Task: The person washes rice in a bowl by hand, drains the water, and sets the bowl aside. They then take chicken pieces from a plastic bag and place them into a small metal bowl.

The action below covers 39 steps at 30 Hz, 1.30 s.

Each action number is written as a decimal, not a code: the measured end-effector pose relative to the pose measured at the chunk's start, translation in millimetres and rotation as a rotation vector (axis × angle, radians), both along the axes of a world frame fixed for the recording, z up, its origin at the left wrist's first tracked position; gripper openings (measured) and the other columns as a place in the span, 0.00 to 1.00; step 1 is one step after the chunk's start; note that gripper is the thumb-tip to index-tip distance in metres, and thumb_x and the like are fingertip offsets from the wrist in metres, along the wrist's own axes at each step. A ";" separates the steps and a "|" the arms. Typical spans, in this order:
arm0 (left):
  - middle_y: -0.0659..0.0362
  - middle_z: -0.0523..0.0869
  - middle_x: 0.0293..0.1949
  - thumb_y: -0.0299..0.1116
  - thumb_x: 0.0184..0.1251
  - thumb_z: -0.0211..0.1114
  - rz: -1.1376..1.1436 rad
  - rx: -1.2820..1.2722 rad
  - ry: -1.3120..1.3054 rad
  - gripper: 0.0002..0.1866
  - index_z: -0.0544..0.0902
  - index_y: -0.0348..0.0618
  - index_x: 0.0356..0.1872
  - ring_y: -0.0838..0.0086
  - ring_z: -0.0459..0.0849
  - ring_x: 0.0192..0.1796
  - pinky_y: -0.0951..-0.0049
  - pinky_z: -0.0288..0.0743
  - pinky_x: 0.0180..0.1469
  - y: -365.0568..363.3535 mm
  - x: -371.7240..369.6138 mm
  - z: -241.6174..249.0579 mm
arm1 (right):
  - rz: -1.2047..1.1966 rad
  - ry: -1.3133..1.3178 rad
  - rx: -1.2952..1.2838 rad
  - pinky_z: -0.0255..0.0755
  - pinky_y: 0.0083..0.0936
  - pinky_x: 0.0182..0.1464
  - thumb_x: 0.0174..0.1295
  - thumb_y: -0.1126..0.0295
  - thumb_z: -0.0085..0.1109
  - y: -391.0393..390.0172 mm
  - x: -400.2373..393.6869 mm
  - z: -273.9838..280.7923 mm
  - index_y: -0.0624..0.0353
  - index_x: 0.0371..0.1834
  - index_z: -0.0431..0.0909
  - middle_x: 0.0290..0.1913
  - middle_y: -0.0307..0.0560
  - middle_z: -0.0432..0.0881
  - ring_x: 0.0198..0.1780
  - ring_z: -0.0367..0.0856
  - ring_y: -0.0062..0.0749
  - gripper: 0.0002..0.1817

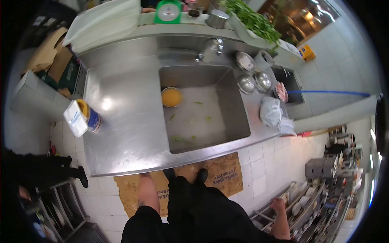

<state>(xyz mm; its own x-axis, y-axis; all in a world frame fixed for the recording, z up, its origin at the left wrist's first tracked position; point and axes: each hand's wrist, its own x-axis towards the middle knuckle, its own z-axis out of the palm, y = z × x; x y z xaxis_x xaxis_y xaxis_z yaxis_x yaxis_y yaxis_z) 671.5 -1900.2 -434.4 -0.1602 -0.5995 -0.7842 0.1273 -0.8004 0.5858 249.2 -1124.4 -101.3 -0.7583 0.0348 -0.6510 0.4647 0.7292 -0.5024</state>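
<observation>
My left forearm point(148, 190) reaches down to the counter's front edge, and the hand is hidden beneath it. My right hand point(278, 204) hangs out to the right, away from the counter, its fingers loosely bent and apart with nothing visible in them. Before me is a steel sink point(239, 109) with a few green scraps on its bottom. A round bowl of orange-yellow content point(171, 97) sits at the sink's left wall. Neither hand touches it.
A blue tub with a yellow lid point(93, 120) stands at the counter's left. Steel bowls point(246, 84), a plastic bag point(270, 111) and a dish of pink meat point(281, 92) are at the right. Leafy greens point(255, 20) and a green scale point(167, 12) stand behind.
</observation>
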 end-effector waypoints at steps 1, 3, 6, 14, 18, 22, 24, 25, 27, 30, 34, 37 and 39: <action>0.63 0.86 0.38 0.38 0.72 0.60 -0.046 0.005 -0.028 0.16 0.76 0.54 0.59 0.74 0.83 0.32 0.67 0.77 0.26 2.3 6.7 -1.4 | 0.090 -0.004 0.037 0.76 0.33 0.21 0.66 0.72 0.62 24.9 -15.1 -24.2 0.70 0.45 0.78 0.26 0.52 0.82 0.21 0.81 0.37 0.11; 0.63 0.86 0.38 0.39 0.72 0.60 -0.124 0.008 -0.085 0.17 0.76 0.54 0.59 0.73 0.83 0.32 0.67 0.77 0.26 0.4 13.6 -2.6 | 0.059 -0.002 0.097 0.75 0.31 0.21 0.67 0.67 0.62 -11.3 -22.0 -20.5 0.68 0.45 0.80 0.31 0.53 0.85 0.24 0.85 0.36 0.13; 0.63 0.86 0.38 0.39 0.72 0.61 -0.205 -0.002 -0.180 0.18 0.76 0.54 0.61 0.73 0.83 0.32 0.67 0.77 0.27 31.8 43.0 -4.1 | 0.185 0.004 0.121 0.73 0.27 0.21 0.68 0.62 0.62 -34.8 -43.2 -35.7 0.63 0.46 0.83 0.35 0.50 0.89 0.29 0.89 0.34 0.14; 0.62 0.87 0.40 0.40 0.70 0.63 -0.705 -0.064 -0.628 0.19 0.80 0.51 0.59 0.73 0.84 0.32 0.67 0.77 0.29 155.6 87.7 58.5 | 0.173 -0.001 -0.056 0.86 0.28 0.31 0.66 0.65 0.63 -14.2 -93.0 -116.8 0.69 0.44 0.85 0.32 0.51 0.87 0.29 0.87 0.31 0.15; 0.64 0.83 0.34 0.47 0.71 0.62 -1.405 -0.152 -0.430 0.13 0.83 0.52 0.47 0.71 0.84 0.36 0.59 0.79 0.36 207.5 130.2 14.7 | 0.138 -0.040 -0.083 0.84 0.29 0.30 0.66 0.65 0.63 29.7 -94.1 -153.3 0.69 0.45 0.85 0.33 0.50 0.88 0.28 0.87 0.31 0.16; 0.58 0.88 0.32 0.47 0.70 0.61 -1.348 -0.241 -0.756 0.16 0.89 0.47 0.42 0.66 0.86 0.34 0.62 0.79 0.42 196.6 60.4 57.5 | 0.069 -0.144 -0.043 0.80 0.28 0.28 0.66 0.62 0.63 65.8 -87.2 -194.1 0.65 0.50 0.84 0.34 0.49 0.88 0.30 0.88 0.32 0.17; 0.55 0.86 0.29 0.50 0.74 0.57 -1.651 -0.547 -0.611 0.20 0.88 0.45 0.44 0.66 0.85 0.35 0.65 0.78 0.43 187.2 -21.1 120.0 | 0.133 -0.222 0.051 0.71 0.26 0.23 0.69 0.57 0.60 83.1 -75.4 -215.9 0.57 0.56 0.82 0.36 0.44 0.89 0.31 0.90 0.31 0.19; 0.56 0.86 0.29 0.49 0.76 0.57 -1.585 -0.546 -0.587 0.20 0.88 0.44 0.45 0.68 0.84 0.35 0.66 0.78 0.43 186.8 -56.9 139.0 | 0.123 -0.227 0.047 0.71 0.26 0.23 0.69 0.57 0.60 87.9 -68.8 -218.7 0.57 0.56 0.82 0.36 0.44 0.89 0.31 0.90 0.31 0.19; 0.59 0.86 0.32 0.46 0.78 0.57 -1.469 -0.567 -0.445 0.18 0.86 0.42 0.49 0.72 0.83 0.35 0.69 0.78 0.43 195.2 -142.0 203.3 | 0.106 -0.321 0.030 0.71 0.27 0.24 0.68 0.57 0.62 80.5 -56.7 -222.5 0.57 0.56 0.82 0.38 0.44 0.89 0.32 0.90 0.32 0.19; 0.63 0.87 0.39 0.39 0.78 0.60 -1.464 -0.724 -0.095 0.15 0.84 0.41 0.56 0.78 0.82 0.37 0.73 0.78 0.44 200.5 -266.3 282.2 | 0.060 -0.350 -0.014 0.71 0.28 0.25 0.68 0.59 0.63 70.0 -48.4 -221.5 0.57 0.56 0.83 0.41 0.44 0.89 0.32 0.90 0.32 0.18; 0.58 0.90 0.44 0.37 0.78 0.60 -1.529 -0.765 0.063 0.15 0.84 0.42 0.58 0.74 0.87 0.44 0.71 0.80 0.50 217.7 -414.3 340.6 | -0.063 -0.300 -0.023 0.71 0.26 0.24 0.68 0.63 0.64 59.2 -53.8 -214.7 0.58 0.55 0.84 0.41 0.45 0.89 0.32 0.90 0.32 0.16; 0.54 0.89 0.48 0.41 0.77 0.60 -1.720 -1.030 0.112 0.18 0.83 0.40 0.57 0.70 0.87 0.48 0.68 0.79 0.54 243.0 -520.9 356.8 | -0.174 -0.161 -0.119 0.71 0.23 0.25 0.66 0.67 0.65 64.1 -66.1 -194.9 0.61 0.53 0.84 0.39 0.46 0.88 0.32 0.89 0.32 0.15; 0.52 0.89 0.47 0.43 0.75 0.62 -1.818 -1.140 0.130 0.19 0.84 0.41 0.57 0.64 0.88 0.47 0.66 0.80 0.53 266.2 -580.6 353.9 | -0.293 -0.064 -0.148 0.83 0.26 0.33 0.65 0.70 0.65 66.2 -66.7 -162.4 0.66 0.51 0.85 0.39 0.49 0.89 0.30 0.88 0.32 0.15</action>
